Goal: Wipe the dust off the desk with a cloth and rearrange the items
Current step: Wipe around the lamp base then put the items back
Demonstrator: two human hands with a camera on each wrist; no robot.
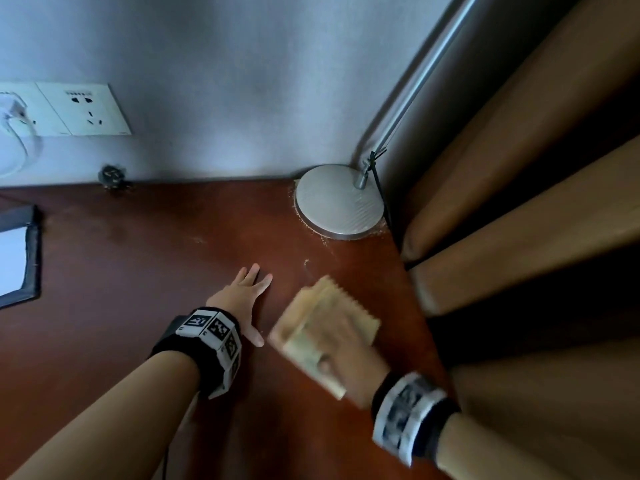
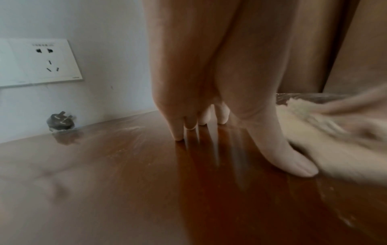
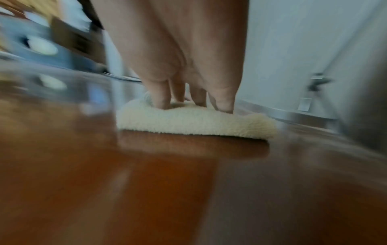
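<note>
Reddish-brown and glossy, the desk [image 1: 138,306] runs into a corner where a grey wall meets tan curtains [image 1: 536,168]. On it the right hand [image 1: 341,355] lies flat on a folded cream cloth [image 1: 349,306], fingers [image 3: 161,99] straight and pressing down into the fleecy pile; hand and cloth are both smeared with blur in the head view. The cloth sits on the desk near its right edge, just beside the left thumb, and whether they touch cannot be told. The left hand [image 1: 242,296] is spread open, palm down, fingertips [image 2: 178,136] and thumb resting on the bare wood. Both wrists carry black bands with patterned markers.

Beyond the cloth, in the far right corner, stands the round silver base of a lamp [image 1: 339,202], its metal stem slanting up along the curtain; pale dust and crumbs [image 1: 323,242] ring the base. Along the wall a dark plug [image 1: 112,176] lies at the desk's back edge below a white socket plate [image 1: 85,109]. At the far left a dark folder [image 1: 20,258] holds a white sheet.
</note>
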